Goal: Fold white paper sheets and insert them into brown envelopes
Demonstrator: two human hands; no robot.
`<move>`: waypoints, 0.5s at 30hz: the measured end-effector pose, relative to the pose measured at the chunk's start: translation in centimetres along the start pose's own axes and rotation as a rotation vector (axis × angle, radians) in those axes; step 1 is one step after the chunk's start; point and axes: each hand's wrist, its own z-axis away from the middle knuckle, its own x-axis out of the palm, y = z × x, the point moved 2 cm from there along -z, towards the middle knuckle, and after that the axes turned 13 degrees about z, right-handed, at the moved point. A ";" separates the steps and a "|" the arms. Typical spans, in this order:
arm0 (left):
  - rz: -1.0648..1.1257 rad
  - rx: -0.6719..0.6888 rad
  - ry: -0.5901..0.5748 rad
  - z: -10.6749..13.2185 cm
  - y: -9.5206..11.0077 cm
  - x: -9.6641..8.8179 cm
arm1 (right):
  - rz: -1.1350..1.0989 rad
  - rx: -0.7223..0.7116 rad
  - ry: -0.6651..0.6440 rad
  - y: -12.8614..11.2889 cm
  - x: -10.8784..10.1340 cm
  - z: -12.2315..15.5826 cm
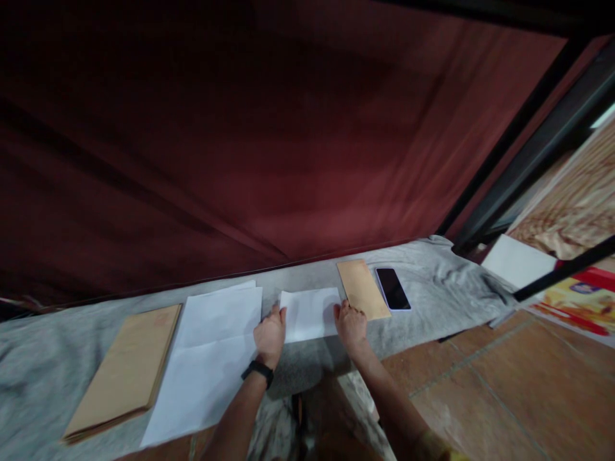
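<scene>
A white sheet of paper (310, 314), seemingly folded, lies in front of me on the grey cloth. My left hand (270, 336), with a dark band on its wrist, has its fingers closed at the sheet's left edge. At the opposite edge, my right hand (352, 325) pinches the paper with curled fingers, close beside a single brown envelope (362, 288). To the left of my left hand is a pile of larger white sheets (211, 358) with a crease across the top one. Farther left sits a stack of brown envelopes (125, 368).
A phone (394, 289) with a dark screen lies right of the single envelope. Grey cloth (446, 282) covers the narrow surface. Behind it hangs a dark red curtain (307, 160), with a black frame post (516, 137) at right. Tiled floor (519, 384) shows below.
</scene>
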 end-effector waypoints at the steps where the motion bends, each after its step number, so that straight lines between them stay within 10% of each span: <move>1: -0.011 0.009 -0.002 0.0 0.0 0.0 | 0.005 -0.007 -0.008 0.0 0.0 0.0; 15: -0.006 0.050 -0.038 -0.9 0.6 0.6 | 0.000 -0.002 -0.074 -0.1 -0.6 0.4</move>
